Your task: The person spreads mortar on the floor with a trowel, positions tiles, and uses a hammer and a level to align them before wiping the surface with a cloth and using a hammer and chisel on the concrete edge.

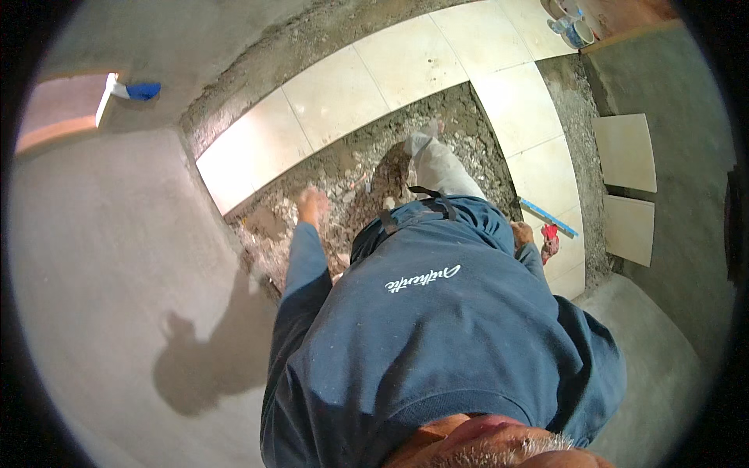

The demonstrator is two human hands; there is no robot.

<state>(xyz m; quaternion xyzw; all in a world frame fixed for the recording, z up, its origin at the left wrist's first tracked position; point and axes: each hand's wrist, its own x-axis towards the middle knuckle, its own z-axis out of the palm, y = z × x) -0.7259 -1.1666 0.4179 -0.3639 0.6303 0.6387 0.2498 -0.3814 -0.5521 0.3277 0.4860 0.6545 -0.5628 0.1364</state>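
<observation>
My left hand (pixel 313 206) hangs over the rough mortar and rubble bed (pixel 349 188), its fingers curled in closed; nothing shows in them. My right hand (pixel 521 232) is low by my right hip, close to the inner edge of the right-hand row of pale tiles (pixel 533 107). My torso partly covers it, and its fingers are too small to make out. Just beyond that hand a blue bar-shaped tool (pixel 548 218), like a spirit level, lies across a tile. Beside the bar is a crumpled red thing (pixel 550 243). My leg in light trousers (pixel 443 166) stands in the rubble.
Another row of pale tiles (pixel 335 89) runs along the far wall and meets the right row. Two loose tiles (pixel 626 153) lean against the right wall. Buckets (pixel 578 33) stand in the far right corner. A blue-and-white item (pixel 142 91) sits by the wall opening at left.
</observation>
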